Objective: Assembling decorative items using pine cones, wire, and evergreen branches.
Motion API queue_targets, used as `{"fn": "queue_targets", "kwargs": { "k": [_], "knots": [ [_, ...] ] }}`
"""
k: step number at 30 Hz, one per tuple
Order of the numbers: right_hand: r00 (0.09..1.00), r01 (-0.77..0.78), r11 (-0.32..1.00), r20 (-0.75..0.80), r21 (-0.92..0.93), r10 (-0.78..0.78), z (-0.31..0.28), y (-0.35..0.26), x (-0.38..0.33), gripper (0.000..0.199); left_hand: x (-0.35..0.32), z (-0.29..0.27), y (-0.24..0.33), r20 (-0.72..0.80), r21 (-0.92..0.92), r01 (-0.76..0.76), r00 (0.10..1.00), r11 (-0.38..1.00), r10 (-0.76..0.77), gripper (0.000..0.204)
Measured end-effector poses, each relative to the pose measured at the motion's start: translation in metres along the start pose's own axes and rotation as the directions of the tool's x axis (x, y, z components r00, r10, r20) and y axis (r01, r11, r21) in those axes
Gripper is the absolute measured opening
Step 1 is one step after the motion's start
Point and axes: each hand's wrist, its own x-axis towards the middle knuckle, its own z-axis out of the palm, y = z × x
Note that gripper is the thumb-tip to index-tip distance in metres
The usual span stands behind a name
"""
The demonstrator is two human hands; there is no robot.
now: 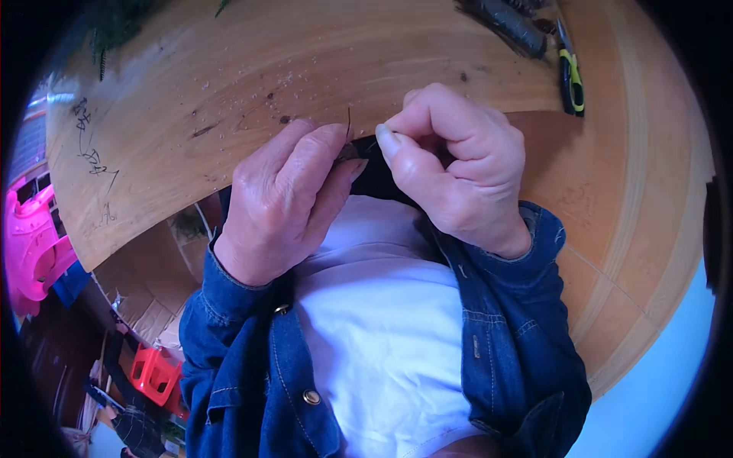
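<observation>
My left hand is closed, thumb against fingers, on a small dark brownish piece whose kind I cannot make out. A thin dark wire-like strand sticks up from that pinch. Close by on the right, my right hand pinches thumb and forefinger together, the other fingers curled in. Whatever lies between those tips is too small to name. Both hands are raised in front of my chest at the near edge of a wooden table, a short gap between them.
Pale crumbs lie scattered on the tabletop, with dark pen marks at its left. Green sprigs are at the far left. A dark bundle and yellow-black handled cutters lie far right. Pink and red plastic stools stand left.
</observation>
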Motion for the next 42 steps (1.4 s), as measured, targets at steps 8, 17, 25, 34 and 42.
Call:
{"fn": "queue_targets", "kwargs": {
  "k": [8, 17, 25, 34, 42],
  "knots": [
    [0.988, -0.108, 0.939, -0.067, 0.327, 0.137, 0.006, -0.006, 0.003, 0.017, -0.002, -0.014, 0.002, -0.008, -0.258, 0.023, 1.0, 0.966, -0.026, 0.022],
    [0.976, -0.05, 0.996, 0.216, 0.072, 0.034, 0.014, -0.007, 0.02, 0.031, -0.011, -0.008, 0.006, 0.017, -0.326, -0.024, 0.999, 0.945, 0.031, 0.019],
    [0.996, -0.085, 0.995, 0.008, 0.044, 0.084, 0.023, -0.009, 0.029, 0.034, 0.0, -0.01, 0.004, -0.133, 0.053, -0.093, 0.986, 0.994, 0.099, 0.026],
    [0.996, -0.012, 0.997, -0.083, 0.082, 0.019, 0.026, -0.006, 0.025, 0.031, 0.0, -0.004, -0.001, -0.196, 0.147, -0.191, 0.956, 0.97, 0.218, 0.027],
    [0.977, -0.197, 0.85, 0.028, 0.488, 0.211, 0.018, -0.003, 0.011, 0.018, -0.013, -0.004, 0.004, -0.176, -0.374, 0.102, 0.968, 0.922, -0.179, 0.016]
  ]
}}
